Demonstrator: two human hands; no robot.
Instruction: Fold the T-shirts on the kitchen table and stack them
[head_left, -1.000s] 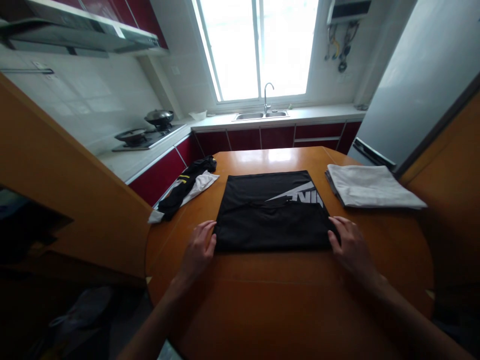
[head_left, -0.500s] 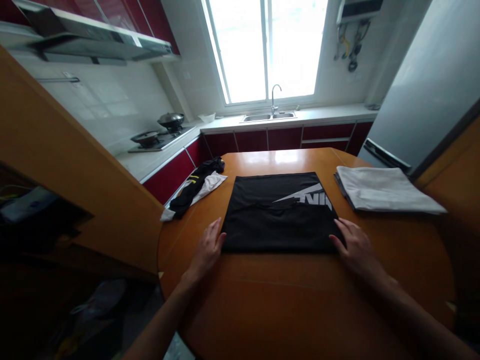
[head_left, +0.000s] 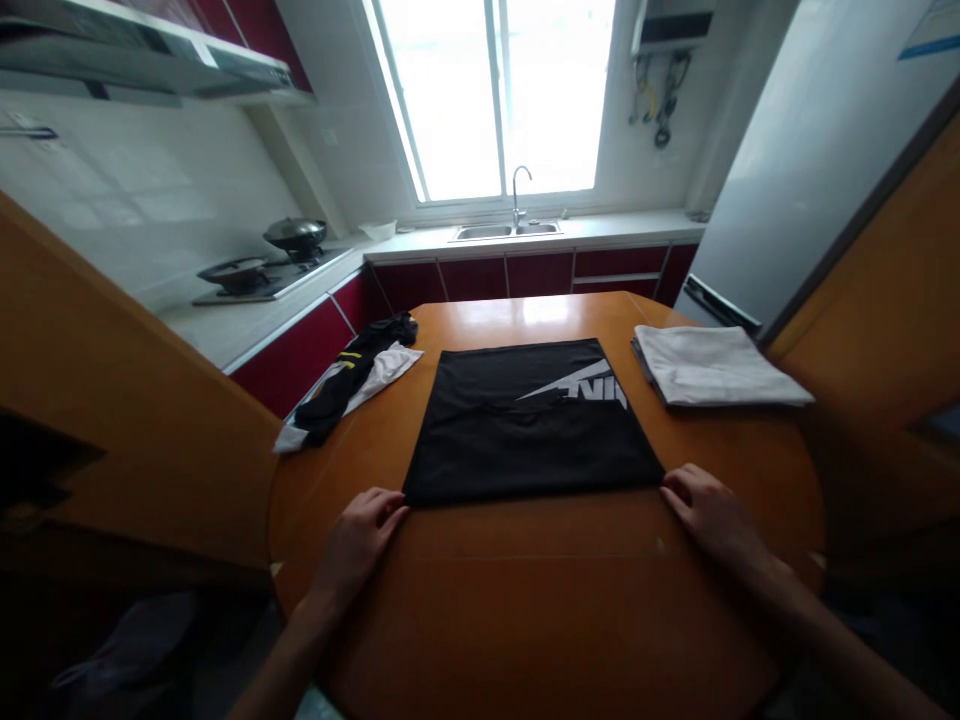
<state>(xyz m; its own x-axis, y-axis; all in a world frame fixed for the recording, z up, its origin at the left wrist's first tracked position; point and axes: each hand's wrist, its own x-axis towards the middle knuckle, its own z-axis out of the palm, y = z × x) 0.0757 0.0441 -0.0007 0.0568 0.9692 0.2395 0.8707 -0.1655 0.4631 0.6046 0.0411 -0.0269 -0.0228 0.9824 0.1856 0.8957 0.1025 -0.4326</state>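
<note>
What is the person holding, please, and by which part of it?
The folded black shirt, by its near corners: the left hand pinches one, the right hand the other.

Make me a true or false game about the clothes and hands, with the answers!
1. The black shirt lies on the table. True.
2. The left hand is in the sink. False: it is at the shirt's near left corner.
3. The right hand is at the shirt's near right corner. True.
4. The shirt's print is yellow. False: it is pale grey.
5. Folded white cloth lies right of the shirt. True.
</note>
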